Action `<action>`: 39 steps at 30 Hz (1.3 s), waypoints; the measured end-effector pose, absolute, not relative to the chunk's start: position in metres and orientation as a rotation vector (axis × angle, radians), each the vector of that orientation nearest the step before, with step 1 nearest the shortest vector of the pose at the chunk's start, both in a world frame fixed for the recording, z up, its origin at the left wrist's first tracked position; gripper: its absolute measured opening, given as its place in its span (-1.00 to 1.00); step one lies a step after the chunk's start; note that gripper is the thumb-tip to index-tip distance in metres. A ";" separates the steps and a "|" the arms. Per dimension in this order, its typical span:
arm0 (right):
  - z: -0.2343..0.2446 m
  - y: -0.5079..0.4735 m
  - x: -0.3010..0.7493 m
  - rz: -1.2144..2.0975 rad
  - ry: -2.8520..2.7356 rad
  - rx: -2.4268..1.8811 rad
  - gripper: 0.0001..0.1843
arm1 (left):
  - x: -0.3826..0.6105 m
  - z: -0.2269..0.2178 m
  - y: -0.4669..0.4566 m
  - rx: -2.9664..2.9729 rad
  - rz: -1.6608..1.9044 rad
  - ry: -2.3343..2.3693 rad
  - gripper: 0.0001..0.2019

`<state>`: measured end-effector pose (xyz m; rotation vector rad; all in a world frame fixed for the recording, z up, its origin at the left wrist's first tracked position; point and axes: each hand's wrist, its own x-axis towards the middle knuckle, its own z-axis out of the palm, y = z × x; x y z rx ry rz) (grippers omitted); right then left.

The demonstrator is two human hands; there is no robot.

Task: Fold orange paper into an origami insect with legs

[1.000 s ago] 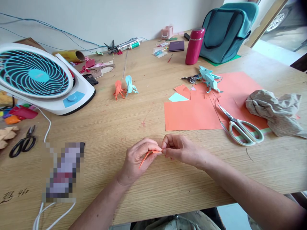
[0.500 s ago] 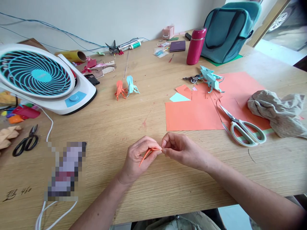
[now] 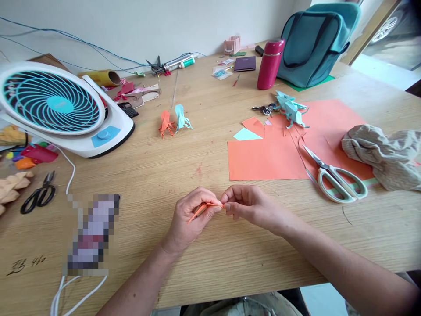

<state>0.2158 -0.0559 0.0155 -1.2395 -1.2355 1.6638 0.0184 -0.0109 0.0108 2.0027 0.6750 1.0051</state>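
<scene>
A small folded piece of orange paper (image 3: 197, 212) is pinched between the thumb and fingers of my left hand (image 3: 194, 215). My right hand (image 3: 246, 204) grips the paper's right tip between thumb and forefinger, so the two hands meet just above the table near its front edge. Much of the folded paper is hidden by the fingers. Beyond them stand an orange paper figure (image 3: 166, 123) and a light blue paper figure (image 3: 181, 118), both with thin legs. Larger light blue folded figures (image 3: 291, 109) rest on orange sheets (image 3: 266, 160) to the right.
White-handled scissors (image 3: 342, 186) lie on the right beside a crumpled grey cloth (image 3: 384, 153). A fan (image 3: 112, 136), black scissors (image 3: 38, 193) and a blurred-out phone (image 3: 94, 232) are on the left. Farther back stand a pink flask (image 3: 270, 66) and a teal bag (image 3: 309, 52).
The folded paper's loose end has tilted slightly up and left in my left hand. A bit more orange shows at my right fingertips. The whole view has shifted slightly.
</scene>
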 end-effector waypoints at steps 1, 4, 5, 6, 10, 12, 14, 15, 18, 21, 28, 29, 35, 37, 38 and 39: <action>0.016 -0.055 0.216 1.689 -1.223 -1.250 -0.82 | 0.018 0.011 -0.011 1.998 1.007 0.666 -0.94; 0.016 -0.054 0.217 1.711 -1.216 -1.261 -0.82 | 0.018 0.011 -0.011 1.997 1.004 0.659 -0.94; 0.016 -0.054 0.217 1.709 -1.217 -1.265 -0.83 | 0.018 0.011 -0.011 2.004 1.004 0.663 -0.94; 0.016 -0.054 0.216 1.705 -1.220 -1.273 -0.83 | 0.018 0.011 -0.011 2.015 1.004 0.669 -0.94; 0.018 -0.055 0.215 1.644 -1.265 -1.306 -0.80 | 0.018 0.014 -0.012 2.090 1.004 0.665 -0.94; 0.019 -0.055 0.215 1.604 -1.300 -1.320 -0.78 | 0.017 0.015 -0.012 2.124 1.005 0.660 -0.95; 0.021 -0.055 0.217 1.591 -1.326 -1.329 -0.76 | 0.017 0.016 -0.012 2.146 1.007 0.660 -0.95; 0.022 -0.055 0.217 1.595 -1.335 -1.327 -0.75 | 0.017 0.016 -0.012 2.157 1.009 0.660 -0.95; 0.024 -0.055 0.218 1.611 -1.346 -1.329 -0.74 | 0.017 0.016 -0.013 2.184 1.016 0.658 -0.95; 0.024 -0.055 0.217 1.587 -1.363 -1.361 -0.78 | 0.017 0.015 -0.014 2.196 1.021 0.652 -0.92; 0.023 -0.057 0.215 1.513 -1.391 -1.450 -0.89 | 0.018 0.013 -0.017 2.227 1.007 0.666 -0.88; 0.023 -0.057 0.215 1.514 -1.390 -1.456 -0.89 | 0.018 0.013 -0.017 2.235 1.002 0.663 -0.88; 0.022 -0.056 0.216 1.529 -1.388 -1.459 -0.92 | 0.017 0.013 -0.016 2.283 0.969 0.627 -0.86; 0.021 -0.056 0.216 1.533 -1.386 -1.450 -0.92 | 0.017 0.013 -0.016 2.291 0.961 0.615 -0.85; 0.021 -0.056 0.216 1.532 -1.387 -1.448 -0.92 | 0.017 0.012 -0.016 2.292 0.961 0.611 -0.85; 0.021 -0.056 0.216 1.531 -1.389 -1.449 -0.91 | 0.017 0.012 -0.016 2.290 0.966 0.609 -0.85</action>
